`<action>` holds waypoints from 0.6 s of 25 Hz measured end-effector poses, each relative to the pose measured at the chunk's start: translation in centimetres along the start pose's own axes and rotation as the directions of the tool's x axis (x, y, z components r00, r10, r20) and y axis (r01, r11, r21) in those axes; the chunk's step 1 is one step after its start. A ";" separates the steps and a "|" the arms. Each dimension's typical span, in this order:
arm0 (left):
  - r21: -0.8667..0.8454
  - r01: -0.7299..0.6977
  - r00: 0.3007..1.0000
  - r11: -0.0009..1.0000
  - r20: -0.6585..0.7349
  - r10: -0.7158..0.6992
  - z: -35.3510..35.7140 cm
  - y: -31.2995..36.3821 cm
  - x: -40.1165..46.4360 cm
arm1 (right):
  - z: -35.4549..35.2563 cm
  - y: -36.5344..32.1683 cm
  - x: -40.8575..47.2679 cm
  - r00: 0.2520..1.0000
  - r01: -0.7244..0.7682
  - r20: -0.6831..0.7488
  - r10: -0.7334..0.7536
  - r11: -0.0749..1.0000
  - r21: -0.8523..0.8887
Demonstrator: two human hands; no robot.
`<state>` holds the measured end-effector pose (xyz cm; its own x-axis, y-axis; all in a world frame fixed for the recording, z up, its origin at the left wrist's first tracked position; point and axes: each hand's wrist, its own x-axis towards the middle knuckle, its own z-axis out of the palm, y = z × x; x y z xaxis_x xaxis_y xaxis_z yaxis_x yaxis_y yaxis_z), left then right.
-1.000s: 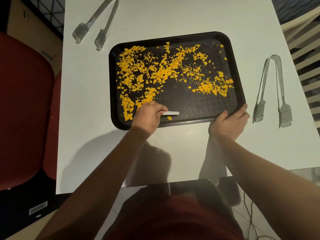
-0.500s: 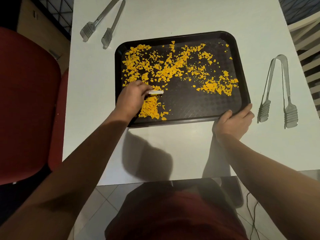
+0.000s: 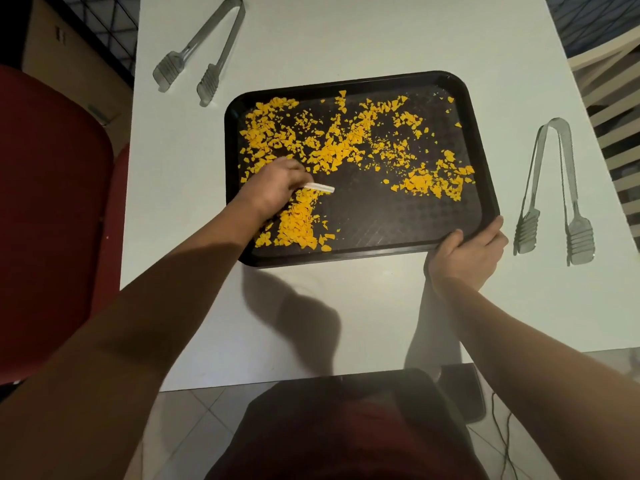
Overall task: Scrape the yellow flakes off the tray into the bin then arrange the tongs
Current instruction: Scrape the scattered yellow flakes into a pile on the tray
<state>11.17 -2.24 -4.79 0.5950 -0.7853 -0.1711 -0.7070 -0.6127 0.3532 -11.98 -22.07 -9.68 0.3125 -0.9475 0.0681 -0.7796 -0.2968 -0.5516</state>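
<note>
While the tray (image 3: pixel 483 161) corner is gripped by the right hand (image 3: pixel 465 252), a white scraper (image 3: pixel 320 187) is clasped among yellow flakes (image 3: pixel 332 147) by the left hand (image 3: pixel 273 190).

White scraper (image 3: pixel 320 187) mostly buried in left hand (image 3: pixel 277 188); only tip visible. Flakes (image 3: pixel 298 220) and tray floor beneath that hand and wrist hidden. Tray (image 3: pixel 485 161) near-right corner covered by right hand (image 3: pixel 467 252). Far tongs (image 3: pixel 204 46) hinge end clipped by top edge. Red chair (image 3: pixel 52 202) cut off at left. Bin nowhere within frame.
</note>
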 end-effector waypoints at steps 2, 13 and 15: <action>0.059 -0.108 0.991 0.992 0.085 0.103 -0.7 -0.8 -1.8 | -0.1 -0.1 0.0 1.000 -0.004 0.003 0.004 1.000 0.004; 0.242 -0.274 0.962 0.931 0.075 0.263 0.4 4.0 0.1 | 0.0 0.1 0.0 1.000 0.000 -0.001 0.000 1.000 -0.011; 0.205 -0.266 0.963 0.942 0.089 0.253 0.8 4.3 0.7 | 0.1 0.1 0.0 1.000 -0.001 -0.007 0.001 1.000 -0.014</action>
<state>8.26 -5.45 -4.09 0.3602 -0.9195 -0.1576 -0.9028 -0.3861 0.1894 -12.01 -22.10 -9.82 0.3079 -0.9486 0.0733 -0.7875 -0.2973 -0.5399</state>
